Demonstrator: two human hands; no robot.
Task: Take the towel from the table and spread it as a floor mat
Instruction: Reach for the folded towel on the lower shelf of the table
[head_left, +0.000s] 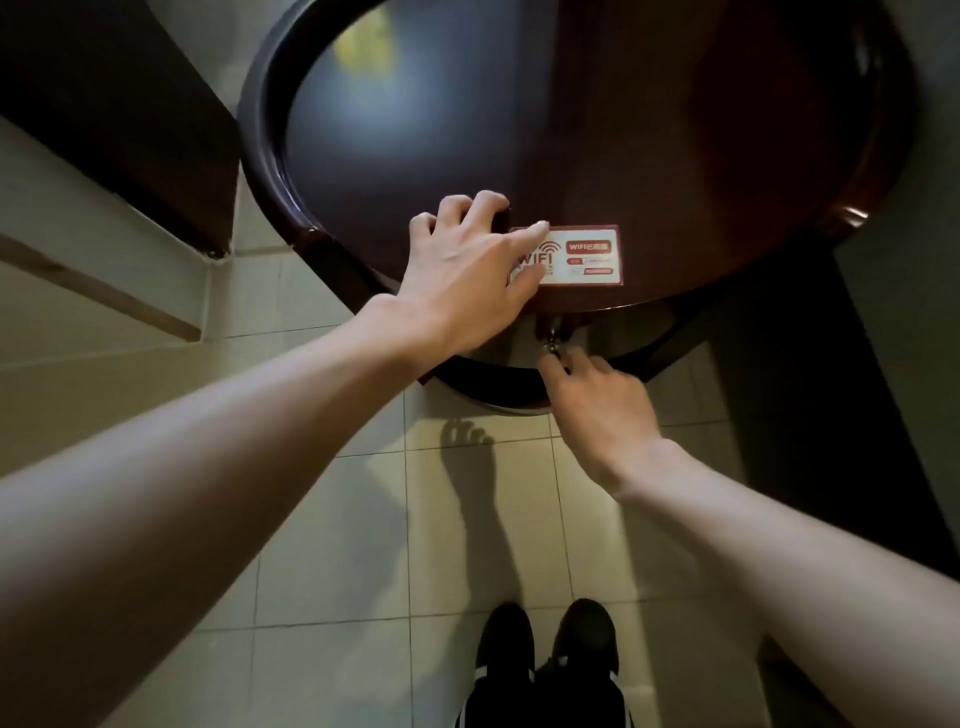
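- Head view, looking straight down: the left hand lies relaxed on the near edge of the table, fingers spread and gripping nothing; its forefinger and thumb rest on the left end of a white and red WiFi card
- the right hand reaches lower, beneath the table's rim, with its fingertips at a small metal fitting that hangs there; whether they pinch it or merely touch it I cannot tell
- the WiFi card lies flat on the dark tabletop just inside the near edge, its right half uncovered
- the table is round, of dark polished wood with a raised rim; a pale reflection sits on its far left part
- where the towel is I cannot tell
- both forearms are bare and stretch forward from the lower corners
- underneath, pale floor tiles carry the shadow of an arm and hand; a pair of black shoes stands side by side at the bottom, toes toward the table
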